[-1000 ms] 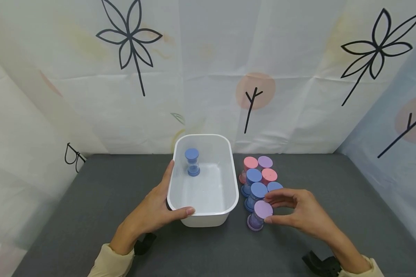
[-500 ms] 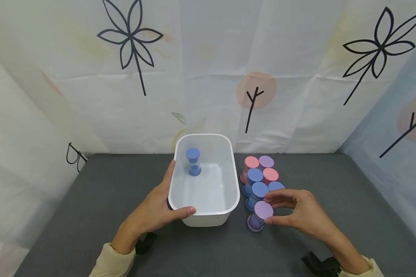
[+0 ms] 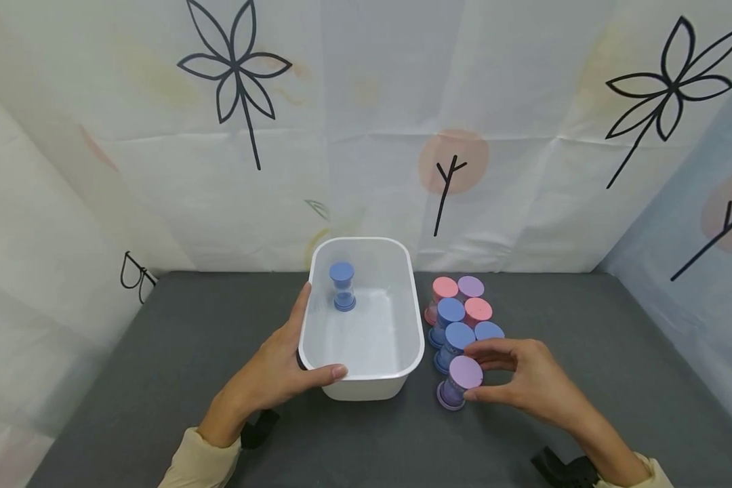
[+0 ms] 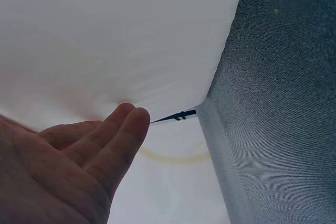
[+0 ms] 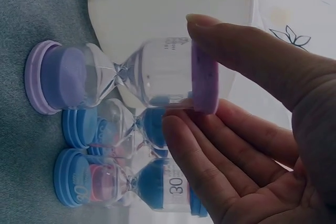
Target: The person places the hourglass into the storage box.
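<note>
- Fingers and thumb of the right hand (image 3: 527, 379) pinch the top cap of a purple-capped clear plastic sand timer (image 3: 457, 383), which stands upright on the grey fabric tabletop (image 3: 158, 352) at about five o'clock from the white rectangular plastic tub (image 3: 402, 369).
- Wrist view: the thumb lies on one side of the purple cap (image 5: 203, 80) and the fingertips (image 5: 181, 129) on the other, with the timer's base on the cloth.
- Just behind it, toward twelve o'clock, a tight cluster of blue, pink and purple sand timers (image 3: 463, 315) stands beside the tub's right wall.
- Left hand (image 3: 274, 373) grips the tub's near left corner, thumb hooked over the front rim, fingers along the outer wall.
- One blue-capped sand timer (image 3: 342, 287) stands upright inside the tub, toward its far left.
</note>
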`<state>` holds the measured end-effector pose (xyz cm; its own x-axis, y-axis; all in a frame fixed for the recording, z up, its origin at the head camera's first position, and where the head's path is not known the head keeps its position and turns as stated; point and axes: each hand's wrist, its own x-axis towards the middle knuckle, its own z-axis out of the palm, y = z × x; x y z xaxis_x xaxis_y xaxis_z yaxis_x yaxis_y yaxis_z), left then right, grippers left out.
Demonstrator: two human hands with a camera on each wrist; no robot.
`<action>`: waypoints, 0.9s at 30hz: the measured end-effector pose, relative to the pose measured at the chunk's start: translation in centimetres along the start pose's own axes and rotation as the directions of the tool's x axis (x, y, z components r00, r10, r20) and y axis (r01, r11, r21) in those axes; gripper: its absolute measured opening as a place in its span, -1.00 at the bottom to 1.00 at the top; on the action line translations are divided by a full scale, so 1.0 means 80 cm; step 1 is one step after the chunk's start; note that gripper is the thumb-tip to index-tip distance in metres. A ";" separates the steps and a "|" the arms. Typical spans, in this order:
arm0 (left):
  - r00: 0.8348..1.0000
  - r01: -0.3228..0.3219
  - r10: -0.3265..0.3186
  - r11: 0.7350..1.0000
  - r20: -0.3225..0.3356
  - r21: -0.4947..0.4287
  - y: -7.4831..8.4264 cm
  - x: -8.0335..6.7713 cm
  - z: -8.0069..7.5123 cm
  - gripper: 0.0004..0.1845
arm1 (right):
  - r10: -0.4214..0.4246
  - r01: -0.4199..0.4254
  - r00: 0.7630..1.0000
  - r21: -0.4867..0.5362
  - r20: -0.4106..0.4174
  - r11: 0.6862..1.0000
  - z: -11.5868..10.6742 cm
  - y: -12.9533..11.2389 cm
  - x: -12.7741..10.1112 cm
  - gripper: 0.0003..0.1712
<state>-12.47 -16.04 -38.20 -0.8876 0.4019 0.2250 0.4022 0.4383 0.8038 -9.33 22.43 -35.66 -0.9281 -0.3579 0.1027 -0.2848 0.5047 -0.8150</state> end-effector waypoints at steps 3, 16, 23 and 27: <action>1.000 -0.009 0.009 1.000 0.001 -0.005 0.000 0.001 0.000 0.35 | 0.001 -0.001 1.000 -0.023 0.006 1.000 0.002 0.002 0.002 -0.38; 1.000 0.004 -0.004 1.000 0.006 0.007 0.003 0.002 -0.002 0.34 | 0.055 -0.055 0.998 -0.008 -0.025 0.998 -0.006 -0.008 -0.001 -0.43; 1.000 0.020 -0.020 1.000 -0.001 0.002 0.004 -0.001 -0.001 0.35 | -0.005 0.005 0.998 0.000 -0.064 1.000 -0.021 -0.024 0.001 -0.48; 1.000 0.021 -0.021 1.000 -0.004 -0.015 0.002 -0.001 0.000 0.35 | -0.098 0.099 0.990 0.014 -0.099 0.995 -0.029 -0.035 0.007 -0.50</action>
<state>-12.33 -16.02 -38.05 -0.8968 0.3895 0.2098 0.3797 0.4342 0.8169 -9.59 22.70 -32.01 -0.9150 -0.3259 0.2377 -0.3724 0.4555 -0.8086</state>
